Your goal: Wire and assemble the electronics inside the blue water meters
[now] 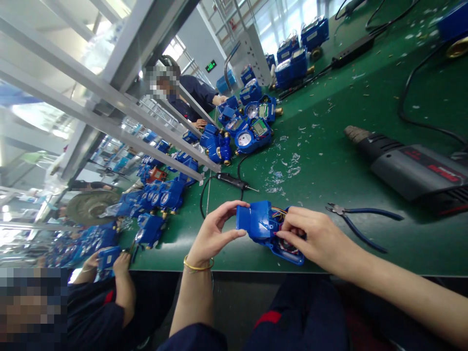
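Blue plastic case (260, 222), lid part raised, sits between the two hands close to the table's near edge; whether it rests on the surface or is held just above it I can't tell. The left hand (215, 231) grasps its left end, fingers over the top edge and thumb at the lower corner. The right hand (316, 234) is bent into the opening by the coloured wires (280, 212); whether it pinches one is hidden by its own fingers. To work well here, I'd keep the left grip firm, so the case doesn't twist, and guide wires gently by fingertip, clear of the rim, without tugging their joints. The long axis slants from upper left to lower right, the boxy end to the left, the rounded end pointing right and toward the person. Beyond lie pliers (341, 210) and a heat gun (420, 165) to the right, and a soldering iron (232, 180) farther back on the green table (318, 161).
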`<state>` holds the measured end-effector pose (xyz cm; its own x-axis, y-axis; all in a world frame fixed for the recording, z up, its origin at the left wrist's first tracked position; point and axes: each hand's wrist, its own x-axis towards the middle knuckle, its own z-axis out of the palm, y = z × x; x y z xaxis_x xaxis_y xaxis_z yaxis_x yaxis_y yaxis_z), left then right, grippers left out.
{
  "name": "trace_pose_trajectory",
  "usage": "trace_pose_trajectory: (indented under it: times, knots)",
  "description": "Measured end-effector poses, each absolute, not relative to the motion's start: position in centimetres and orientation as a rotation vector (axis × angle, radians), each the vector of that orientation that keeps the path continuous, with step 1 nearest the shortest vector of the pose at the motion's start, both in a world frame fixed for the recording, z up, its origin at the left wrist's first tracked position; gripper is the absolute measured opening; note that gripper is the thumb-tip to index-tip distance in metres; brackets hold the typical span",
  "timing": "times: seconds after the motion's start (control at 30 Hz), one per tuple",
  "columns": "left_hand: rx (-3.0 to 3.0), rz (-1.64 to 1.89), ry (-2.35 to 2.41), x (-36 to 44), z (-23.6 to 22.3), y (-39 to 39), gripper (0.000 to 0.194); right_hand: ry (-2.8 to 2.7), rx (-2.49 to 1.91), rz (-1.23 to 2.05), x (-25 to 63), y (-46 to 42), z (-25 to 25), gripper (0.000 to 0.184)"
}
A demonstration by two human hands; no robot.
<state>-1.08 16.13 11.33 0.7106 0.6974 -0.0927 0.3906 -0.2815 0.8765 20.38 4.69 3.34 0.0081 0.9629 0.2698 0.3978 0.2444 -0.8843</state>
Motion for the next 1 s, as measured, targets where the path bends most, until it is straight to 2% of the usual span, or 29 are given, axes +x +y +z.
trace_pose_trajectory:
  times: [0.17,0.33,0.6,0.77,1.0]
  knots:
    - [1.913,0.394,0.857,-1.1,11.4,16.1,0.053,-1.458,-1.366,0.884,20.6,4.9,4.0,0.010]
    - [1.931,0.372,0.851,-0.9,11.5,15.9,0.053,-1.487,-1.385,0.867,20.3,5.5,4.4,0.018]
    - [1.968,0.371,0.823,-0.9,11.4,16.2,0.052,-1.516,-1.318,0.901,20.4,5.8,4.7,0.022]
    - [2.136,0.284,0.798,-0.3,12.3,15.7,0.049,-1.468,-1.264,0.981,20.7,6.2,4.7,0.025]
    - [2.397,0.170,0.710,0.7,13.7,15.2,0.054,-1.176,-1.035,1.185,20.9,6.1,3.8,0.035]
